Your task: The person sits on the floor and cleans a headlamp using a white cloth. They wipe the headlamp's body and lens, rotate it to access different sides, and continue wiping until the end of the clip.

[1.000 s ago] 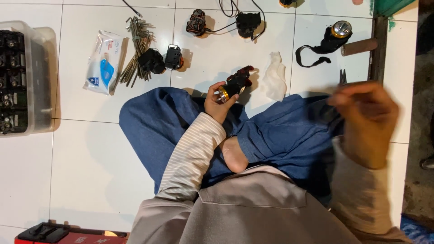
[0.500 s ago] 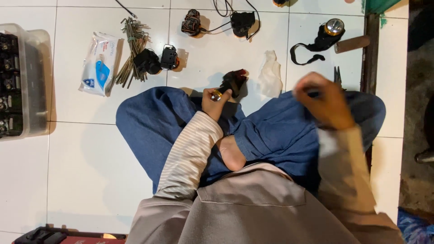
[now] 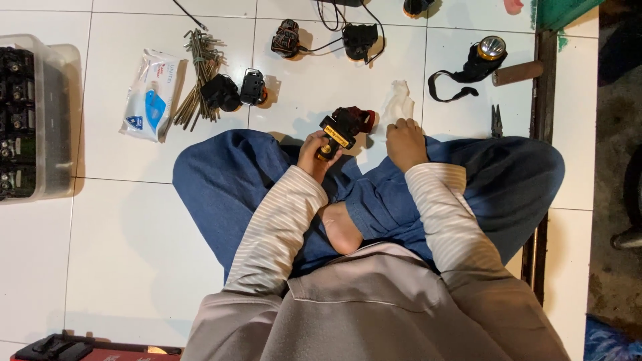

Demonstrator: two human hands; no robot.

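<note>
Bottom of frame: person sat cross-legged on the white tiled floor (image 3: 114, 254), grey top, striped sleeves, blue trousers.

Centre: left hand (image 3: 314, 152) was wrapped around a small black headlamp body with a yellow label (image 3: 338, 130), held just above the left knee. Fingers closed on it, reddish part of the lamp toward the floor.

Right hand (image 3: 404, 144) rested on the right knee, fingers curled down; couldn't tell if it held anything, probably touching the crumpled white tissue (image 3: 396, 107) just beyond it.

Right of that: small grey pliers (image 3: 496, 120) on the tile beside the knee.

Further up, left of centre: two black lamp parts (image 3: 234, 90), bundle of thin metal rods (image 3: 197, 77), white-and-blue wet-wipe packet (image 3: 148, 93).

Left edge: clear plastic bin with black parts inside (image 3: 50, 120).

Top of frame: two more black lamp units with wires (image 3: 324, 39); upper right, a headlamp with black strap and round lens (image 3: 478, 60), brown cylinder (image 3: 518, 72) beside it.
</note>
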